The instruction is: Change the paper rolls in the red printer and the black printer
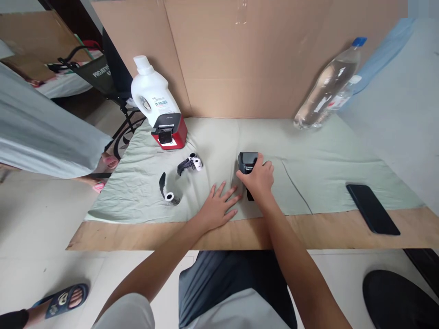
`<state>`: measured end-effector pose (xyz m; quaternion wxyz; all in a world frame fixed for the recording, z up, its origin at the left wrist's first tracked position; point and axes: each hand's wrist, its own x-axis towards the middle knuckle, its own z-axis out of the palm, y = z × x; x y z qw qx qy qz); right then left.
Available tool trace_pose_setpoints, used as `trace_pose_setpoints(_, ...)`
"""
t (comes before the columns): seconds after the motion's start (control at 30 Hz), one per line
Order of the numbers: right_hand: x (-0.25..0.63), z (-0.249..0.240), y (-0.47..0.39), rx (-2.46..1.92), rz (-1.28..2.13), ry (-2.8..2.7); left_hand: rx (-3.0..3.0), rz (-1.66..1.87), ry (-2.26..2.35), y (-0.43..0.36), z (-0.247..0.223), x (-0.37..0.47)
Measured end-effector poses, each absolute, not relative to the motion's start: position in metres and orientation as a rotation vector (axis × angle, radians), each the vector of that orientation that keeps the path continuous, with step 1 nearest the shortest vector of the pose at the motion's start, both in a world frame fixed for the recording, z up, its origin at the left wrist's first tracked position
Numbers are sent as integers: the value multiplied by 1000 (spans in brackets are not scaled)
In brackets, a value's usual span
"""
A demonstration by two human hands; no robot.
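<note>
My right hand (258, 178) is closed around a small black printer-like device (247, 160) that stands on the green cloth (212, 137). Below it a dark strip (250, 195) pokes out toward the table's front edge. My palm covers much of the device's front. Just left of it, my left hand (219, 208) lies flat on the cloth with fingers spread, holding nothing. Farther left are small paper rolls with dark loose ends: one roll (171, 198) alone, and a pair (194, 162) side by side. A red and black printer (173, 132) has a dark strip hanging from its slot.
A white detergent bottle (154, 91) stands behind the red printer. Large clear bottles (329, 89) lean at the back right against a cardboard wall (260, 59). A black phone (372, 209) lies at the right front. Another person's foot (73, 297) shows at lower left.
</note>
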<state>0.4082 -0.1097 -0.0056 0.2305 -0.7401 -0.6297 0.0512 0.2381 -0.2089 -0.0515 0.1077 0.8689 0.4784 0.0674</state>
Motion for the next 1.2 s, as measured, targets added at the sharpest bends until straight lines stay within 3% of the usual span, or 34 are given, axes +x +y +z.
trace_pose_setpoints(0.3,411,-18,-113,-1950,230,-1742,2548,162,1417,-208,-47,239)
trace_pose_setpoints(0.53,427,6,-107,-2063,428,-1782,2429,210,1404,-210,-41,238)
trace_pose_setpoints(0.8,485,-24,-50,-1607,593,-1799,1525,739,1682,-114,1,233)
trace_pose_setpoints(0.97,481,-46,-53,-1661,481,-1708,1276,414,1494,-39,9,247)
trace_pose_setpoints(1.2,479,-41,-61,-1717,463,-1719,1254,270,1356,-21,0,250)
